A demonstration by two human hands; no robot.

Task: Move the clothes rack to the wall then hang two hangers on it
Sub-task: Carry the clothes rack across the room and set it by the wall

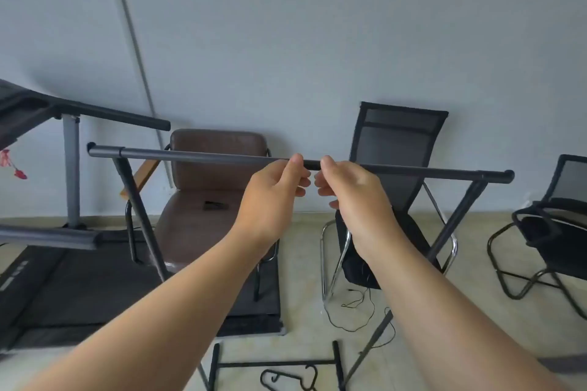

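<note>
Standing near wall (317, 25): clothes rack (206, 156), top bar level in front of brown chair (203, 200) and mesh chair (397, 136) | gripping bar mid-span: left hand (273, 197) and right hand (352, 197), fingers curled round it, nearly touching | lying on floor below: black hanger (286, 379)

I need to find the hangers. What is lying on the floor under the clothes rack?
Under the clothes rack, black hangers lie on the floor by its base bar. How many cannot be told: the frame edge cuts them off, and the forearms cover more floor.
</note>
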